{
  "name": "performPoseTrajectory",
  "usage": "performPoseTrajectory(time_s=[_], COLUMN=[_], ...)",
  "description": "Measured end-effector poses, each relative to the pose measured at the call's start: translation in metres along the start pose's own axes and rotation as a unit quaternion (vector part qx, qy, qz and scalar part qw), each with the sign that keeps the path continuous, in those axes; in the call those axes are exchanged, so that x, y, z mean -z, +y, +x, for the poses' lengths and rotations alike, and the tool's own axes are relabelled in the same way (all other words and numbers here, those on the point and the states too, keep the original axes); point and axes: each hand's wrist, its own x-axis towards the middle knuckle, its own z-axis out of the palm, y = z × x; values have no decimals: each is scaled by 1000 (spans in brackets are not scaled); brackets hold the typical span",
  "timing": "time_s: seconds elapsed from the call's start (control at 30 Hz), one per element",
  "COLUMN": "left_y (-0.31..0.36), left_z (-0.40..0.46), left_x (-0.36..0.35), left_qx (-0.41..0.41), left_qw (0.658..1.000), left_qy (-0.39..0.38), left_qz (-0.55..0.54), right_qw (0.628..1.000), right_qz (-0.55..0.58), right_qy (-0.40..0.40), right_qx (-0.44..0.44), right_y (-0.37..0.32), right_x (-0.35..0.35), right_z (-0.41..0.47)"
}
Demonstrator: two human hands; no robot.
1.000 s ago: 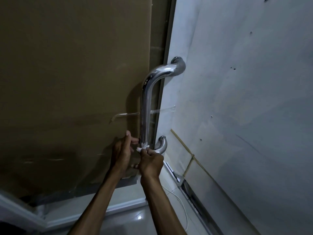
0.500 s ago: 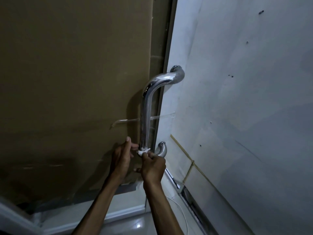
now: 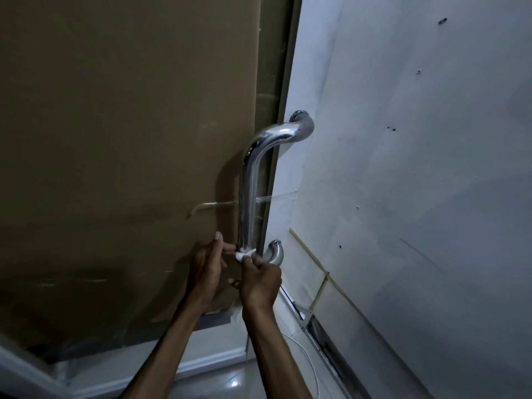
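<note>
Right hand (image 3: pixel 259 280) pinches white wrap scrap (image 3: pixel 244 253) at lower end of chrome handle (image 3: pixel 250 191), by right edge of cardboard-covered door (image 3: pixel 115 139). Left hand (image 3: pixel 205 272) close beside, fingers at the bar, grip unclear.

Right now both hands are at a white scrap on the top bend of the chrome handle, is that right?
No. The head view shows the left hand and right hand at the white scrap on the lower end of the chrome handle, just above its bottom bend, not the top bend.
</note>
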Motion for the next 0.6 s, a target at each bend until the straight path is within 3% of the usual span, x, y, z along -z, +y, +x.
performPoseTrajectory(time_s=[0.1,0.27,0.4,0.6], left_y=[1,1,4,-2], left_z=[-1,0,-1,0], left_x=[0,2,0,1], left_qx=[-2,-18,-9,-4], left_qw=[1000,1000,1000,1000], left_qy=[-6,-10,-10,-19], left_qz=[2,6,-9,-3], right_qw=[999,999,1000,998], right_qz=[-20,-42,-12,-59], right_qy=[9,19,-3,29], right_qx=[36,-8,20,15], right_y=[-3,8,-7,10], right_x=[2,0,5,1], right_z=[3,-2,6,-2])
